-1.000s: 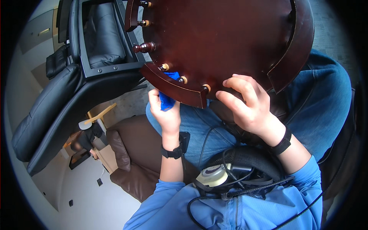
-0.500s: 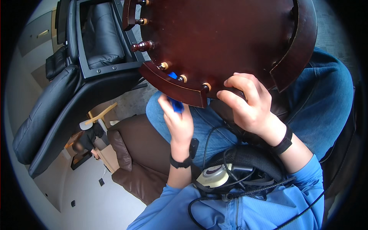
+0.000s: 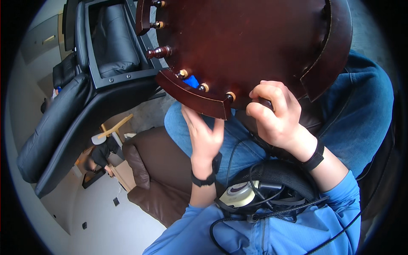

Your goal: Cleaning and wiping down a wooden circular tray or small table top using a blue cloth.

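Note:
A dark red-brown round wooden panel [image 3: 238,51] with turned spindles is tilted over my lap. Along its lower left runs a curved wooden rail [image 3: 191,97] on short spindles with pale ends. Beneath this rail reaches my left hand [image 3: 205,138], thumb and fingers apart, the fingertips hidden behind the wood. A piece of blue cloth [image 3: 192,81] shows between two spindles, just beyond the hidden fingertips; whether they hold it I cannot tell. My right hand [image 3: 278,112] is closed around a dark wooden spindle [image 3: 265,103] at the panel's lower edge.
A black padded recliner part with a metal frame [image 3: 117,80] stands at the left. Beside my legs is a brown leather seat [image 3: 163,157]. A black bag [image 3: 272,180] with cables and a pale device rests at my waist. Another person [image 3: 102,155] is far off at lower left.
The blue cloth no longer shows below the rail, and more of it appears between the spindles. My left hand has shifted slightly right and down. The right hand keeps its grip.

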A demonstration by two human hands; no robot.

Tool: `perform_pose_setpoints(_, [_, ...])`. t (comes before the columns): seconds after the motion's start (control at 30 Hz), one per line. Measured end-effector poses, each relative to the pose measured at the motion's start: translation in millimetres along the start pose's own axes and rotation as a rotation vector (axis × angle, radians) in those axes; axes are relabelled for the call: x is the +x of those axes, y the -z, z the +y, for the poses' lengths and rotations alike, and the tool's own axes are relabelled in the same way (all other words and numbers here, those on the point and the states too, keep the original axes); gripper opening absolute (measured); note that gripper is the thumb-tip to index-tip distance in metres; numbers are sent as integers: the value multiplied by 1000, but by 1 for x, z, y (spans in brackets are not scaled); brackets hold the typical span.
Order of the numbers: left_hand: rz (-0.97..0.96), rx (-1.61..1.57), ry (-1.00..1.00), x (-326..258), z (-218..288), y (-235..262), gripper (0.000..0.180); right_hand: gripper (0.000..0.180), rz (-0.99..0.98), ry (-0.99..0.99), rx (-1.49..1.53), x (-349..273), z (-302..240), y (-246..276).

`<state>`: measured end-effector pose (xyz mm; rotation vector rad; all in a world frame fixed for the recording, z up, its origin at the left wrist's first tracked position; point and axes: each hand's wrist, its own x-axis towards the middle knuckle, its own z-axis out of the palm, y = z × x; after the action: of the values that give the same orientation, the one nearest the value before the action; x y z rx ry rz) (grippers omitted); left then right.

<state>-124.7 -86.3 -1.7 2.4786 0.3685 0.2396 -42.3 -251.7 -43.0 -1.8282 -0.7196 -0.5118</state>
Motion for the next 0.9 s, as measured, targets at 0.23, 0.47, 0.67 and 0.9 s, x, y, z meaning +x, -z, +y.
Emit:
perform_pose_setpoints(0.23, [-254, 225, -125, 24, -17, 33, 54, 21, -22, -16, 20, -2, -2, -1])
perform_pose_setpoints(0.47, [-284, 338, -135, 2, 0, 33, 57, 21, -52, -62, 25, -5, -3, 0])
perform_pose_setpoints(0.67, [-392, 232, 57, 28, -32, 45, 27, 19, -34, -36, 17, -3, -2, 1])
perform_pose_setpoints(0.9, [-424, 216, 119, 9, -21, 41, 25, 16, -31, -70, 27, -7, 1, -2])
